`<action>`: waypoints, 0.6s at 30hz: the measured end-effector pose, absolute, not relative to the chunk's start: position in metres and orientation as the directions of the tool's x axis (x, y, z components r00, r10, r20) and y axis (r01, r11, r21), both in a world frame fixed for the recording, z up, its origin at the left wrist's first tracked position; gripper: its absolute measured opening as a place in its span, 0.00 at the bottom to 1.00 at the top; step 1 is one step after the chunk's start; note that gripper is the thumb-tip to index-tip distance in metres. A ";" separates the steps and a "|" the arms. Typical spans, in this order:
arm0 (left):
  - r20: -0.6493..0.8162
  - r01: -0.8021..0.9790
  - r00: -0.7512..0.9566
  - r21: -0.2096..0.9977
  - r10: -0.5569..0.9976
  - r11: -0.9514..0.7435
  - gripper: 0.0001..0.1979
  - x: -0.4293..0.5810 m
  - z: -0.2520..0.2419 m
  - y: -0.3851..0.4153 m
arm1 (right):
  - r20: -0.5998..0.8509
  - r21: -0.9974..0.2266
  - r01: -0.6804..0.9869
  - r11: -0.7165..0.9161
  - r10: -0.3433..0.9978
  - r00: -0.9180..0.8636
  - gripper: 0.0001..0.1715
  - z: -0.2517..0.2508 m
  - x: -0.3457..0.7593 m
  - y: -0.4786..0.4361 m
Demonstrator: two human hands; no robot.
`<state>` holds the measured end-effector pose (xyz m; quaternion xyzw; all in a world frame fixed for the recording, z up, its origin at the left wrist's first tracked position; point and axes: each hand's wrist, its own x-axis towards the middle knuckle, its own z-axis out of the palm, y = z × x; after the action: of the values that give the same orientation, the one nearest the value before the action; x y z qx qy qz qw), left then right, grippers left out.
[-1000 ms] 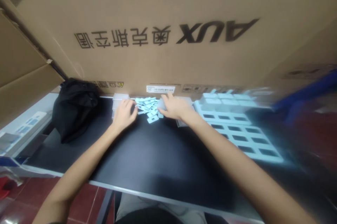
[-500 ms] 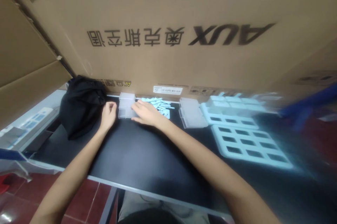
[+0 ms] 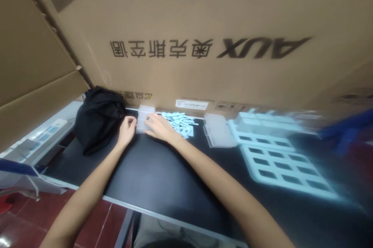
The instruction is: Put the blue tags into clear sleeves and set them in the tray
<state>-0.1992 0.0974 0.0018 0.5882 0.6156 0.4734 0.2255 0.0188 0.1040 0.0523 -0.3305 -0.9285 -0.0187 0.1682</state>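
Observation:
A clear, frosted plastic box [image 3: 145,111] with stepped sections stands at the back of the black table [image 3: 145,174]. My left hand [image 3: 127,130] is at its left edge, thumb and fingers curled together against it. From the other side my right hand [image 3: 160,127] reaches over the box's right part, with its fingers bent onto it and the thumb low at the front. The fingers cover much of the box, so its contents cannot be made out. Just right of that hand lies a loose heap of small light-blue plastic pieces [image 3: 183,122], some of them stick-shaped.
Another frosted plastic box [image 3: 220,131] stands right of the heap. Beyond it are light-blue trays [image 3: 279,164] with rectangular openings. A black cloth bag [image 3: 97,120] sits at the left. A large cardboard carton [image 3: 189,15] walls off the back.
The view has shifted, so the scene sits farther right and lower. My right hand has moved left over the frosted box; my left hand has closed in on its left edge.

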 end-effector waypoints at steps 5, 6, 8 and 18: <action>0.307 0.558 -0.196 0.816 0.931 -0.151 0.13 -0.201 0.002 0.097 | 0.371 -0.089 0.628 0.773 0.611 -0.700 0.22 0.052 0.026 0.095; 0.314 0.566 -0.198 0.810 0.928 -0.153 0.13 -0.201 0.002 0.098 | 0.382 -0.090 0.633 0.769 0.614 -0.691 0.23 0.055 0.033 0.092; 0.332 0.580 -0.201 0.798 0.922 -0.161 0.13 -0.202 0.003 0.098 | 0.419 -0.101 0.660 0.745 0.633 -0.651 0.24 0.062 0.055 0.085; 0.604 0.742 -0.089 0.570 0.792 -0.352 0.15 -0.196 0.015 0.087 | 0.619 -0.359 0.928 0.095 0.769 0.161 0.25 0.064 0.321 0.032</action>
<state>-0.1959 0.0873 0.0153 0.6746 0.5688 0.4699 0.0265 0.3211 0.0320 0.0640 -0.6642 -0.6388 -0.1068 0.3732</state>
